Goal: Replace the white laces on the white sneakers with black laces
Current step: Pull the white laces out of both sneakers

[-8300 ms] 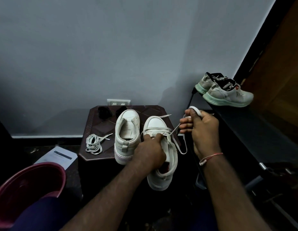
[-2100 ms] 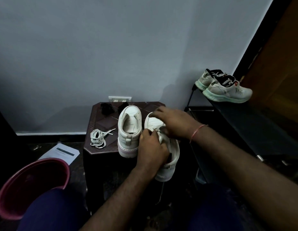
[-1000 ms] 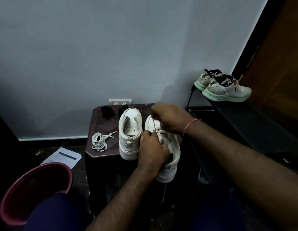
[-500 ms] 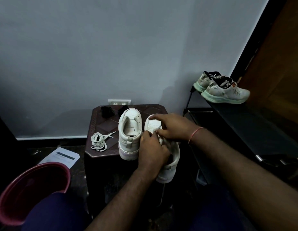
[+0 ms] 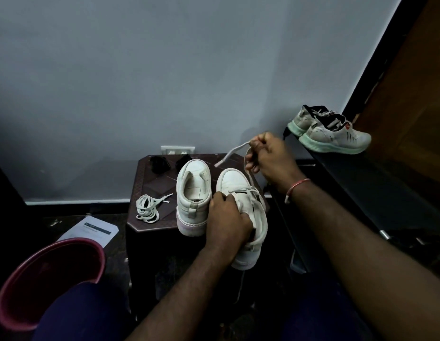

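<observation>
1. The white lace [image 5: 232, 156] is partly threaded in the right-hand white leather sneaker [image 5: 231, 180]. One loose end rises from the eyelets, and its tip hangs free above the table's far right part.
2. The right-hand grip [image 5: 270, 156] is clamped on that lace, fingers curled round it, and is held above and beyond the sneaker's toe.
3. The left-hand grip [image 5: 226, 220] is clamped on the same sneaker, with fingers wrapped over its tongue and collar. The toe points at the wall and the heel end sticks out past the table's near edge.
4. The second white leather sneaker [image 5: 192, 217] stands upright just to the left, laceless, heel toward the camera and touching the left-hand grip.
5. A loose bundle of white lace [image 5: 146, 210] lies on the dark brown table [image 5: 150, 183], left of the sneakers.
6. Two small bundles of black lace [image 5: 160, 164] sit at the table's far edge, near a white wall socket [image 5: 177, 150].
7. A red thread bracelet [image 5: 296, 189] circles the right wrist.
8. A pair of white running shoes with green soles [image 5: 332, 136] rests on a black shelf [image 5: 361, 183] to the right.
9. A printed sheet of paper [image 5: 91, 228] lies on the floor, and a maroon plastic tub [image 5: 41, 274] stands nearer the camera.
</observation>
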Motion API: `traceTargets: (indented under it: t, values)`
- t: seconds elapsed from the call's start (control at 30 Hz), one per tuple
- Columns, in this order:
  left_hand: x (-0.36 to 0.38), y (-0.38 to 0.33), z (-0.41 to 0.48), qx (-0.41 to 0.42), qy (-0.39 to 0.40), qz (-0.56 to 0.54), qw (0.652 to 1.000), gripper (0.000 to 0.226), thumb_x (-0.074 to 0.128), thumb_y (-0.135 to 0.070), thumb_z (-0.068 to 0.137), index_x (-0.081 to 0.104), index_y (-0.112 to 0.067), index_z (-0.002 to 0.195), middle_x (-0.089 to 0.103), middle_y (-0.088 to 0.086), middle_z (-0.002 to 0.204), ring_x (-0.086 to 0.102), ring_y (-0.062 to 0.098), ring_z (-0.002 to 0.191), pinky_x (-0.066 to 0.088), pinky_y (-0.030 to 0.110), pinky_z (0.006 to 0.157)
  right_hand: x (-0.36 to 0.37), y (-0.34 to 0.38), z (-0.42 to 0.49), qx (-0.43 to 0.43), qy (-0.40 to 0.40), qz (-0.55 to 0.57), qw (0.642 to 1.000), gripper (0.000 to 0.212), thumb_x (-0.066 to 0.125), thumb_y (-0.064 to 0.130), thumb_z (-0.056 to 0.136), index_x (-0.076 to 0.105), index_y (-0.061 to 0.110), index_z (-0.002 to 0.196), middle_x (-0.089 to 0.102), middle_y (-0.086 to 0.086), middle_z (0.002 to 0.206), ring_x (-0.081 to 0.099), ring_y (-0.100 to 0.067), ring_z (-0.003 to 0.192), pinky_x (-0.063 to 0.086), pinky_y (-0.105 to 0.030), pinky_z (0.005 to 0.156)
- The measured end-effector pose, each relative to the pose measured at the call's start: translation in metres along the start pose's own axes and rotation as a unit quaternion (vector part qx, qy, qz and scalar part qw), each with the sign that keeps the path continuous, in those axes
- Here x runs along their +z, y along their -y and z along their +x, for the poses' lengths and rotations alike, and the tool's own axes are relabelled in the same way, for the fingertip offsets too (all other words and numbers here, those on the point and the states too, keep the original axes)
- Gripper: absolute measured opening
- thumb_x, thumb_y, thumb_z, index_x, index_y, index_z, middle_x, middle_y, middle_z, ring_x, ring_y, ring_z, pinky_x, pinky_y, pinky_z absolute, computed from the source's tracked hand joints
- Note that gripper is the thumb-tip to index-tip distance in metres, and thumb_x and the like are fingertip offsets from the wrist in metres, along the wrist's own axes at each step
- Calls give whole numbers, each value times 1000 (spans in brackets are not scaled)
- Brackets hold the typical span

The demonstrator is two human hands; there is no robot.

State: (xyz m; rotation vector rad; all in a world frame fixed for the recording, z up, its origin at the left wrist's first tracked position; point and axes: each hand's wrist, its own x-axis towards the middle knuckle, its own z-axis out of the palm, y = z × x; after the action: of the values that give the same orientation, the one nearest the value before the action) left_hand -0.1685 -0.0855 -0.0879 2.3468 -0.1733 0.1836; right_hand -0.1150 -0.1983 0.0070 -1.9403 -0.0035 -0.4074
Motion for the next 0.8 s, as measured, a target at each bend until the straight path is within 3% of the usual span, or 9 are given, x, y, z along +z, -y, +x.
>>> traceTargets:
  t: [0.1,0.17,0.23,0.33,0.43,0.53,0.63,0.73,0.8]
  values:
    - [1,0,0,10,-3,4,1000,33,44,-23,71,59,-3,94,51,17,104,49,35,99,38,41,95,-2,-4,-5,-16,14,-5,1000,17,55,7,94,55,16,79,66,-8,72,65,-21,64,50,-25,56]
    - [-2,-1,2,19,-3,2,1000,39,41,-22,74,61,-4,102,53,17,106,50,35,100,39,40,95,-5,-5,-9,20,-5,118,993,16,59,3,89,59,12,76,67,-8,71,65,-19,63,53,-26,62]
    - [-4,-3,4,28,-10,0,1000,43,41,-20,76,61,-4,111,54,18,109,51,35,103,39,40,97,-13,-1,-13,66,-51,277,957,17,59,3,88,55,10,73,65,-7,62,64,-21,58,55,-27,61]
    - [-8,-7,10,33,-15,1,999,38,47,-12,83,58,-5,119,52,16,116,52,33,108,39,38,97,-34,-5,-11,78,-144,361,918,18,61,0,87,51,10,75,60,-4,53,62,-18,51,55,-30,58]
    - [-11,-11,17,35,-2,51,998,34,47,-12,84,57,-6,115,53,16,116,54,33,106,41,38,90,-51,-18,-15,90,-188,233,950,20,60,0,88,50,13,78,52,-7,59,50,-9,39,44,-21,40]
    - [-16,-16,25,40,34,113,992,24,49,-12,81,58,-7,103,56,16,111,57,34,101,43,37,78,-51,-36,-28,112,-93,23,989,11,65,13,90,59,12,80,52,-3,60,39,-3,36,30,-15,34]
    - [-21,-22,35,42,47,135,989,19,55,-14,79,59,-7,97,60,16,108,59,35,101,41,33,73,-28,-54,-48,125,33,-64,990,23,71,35,85,70,12,83,62,7,60,51,-2,47,41,-17,46]
    - [-28,-28,53,40,44,124,991,29,62,-23,82,63,-8,108,64,14,113,59,33,110,47,35,82,-5,-65,-58,88,14,-92,992,20,71,35,83,74,15,85,71,6,79,62,-8,71,50,-26,70]
    - [-30,-33,70,60,61,122,989,35,65,-18,81,62,-8,114,64,14,115,58,32,113,50,38,89,1,-68,-60,90,-27,-73,993,19,68,30,85,74,13,91,71,3,82,61,-7,74,48,-24,71]
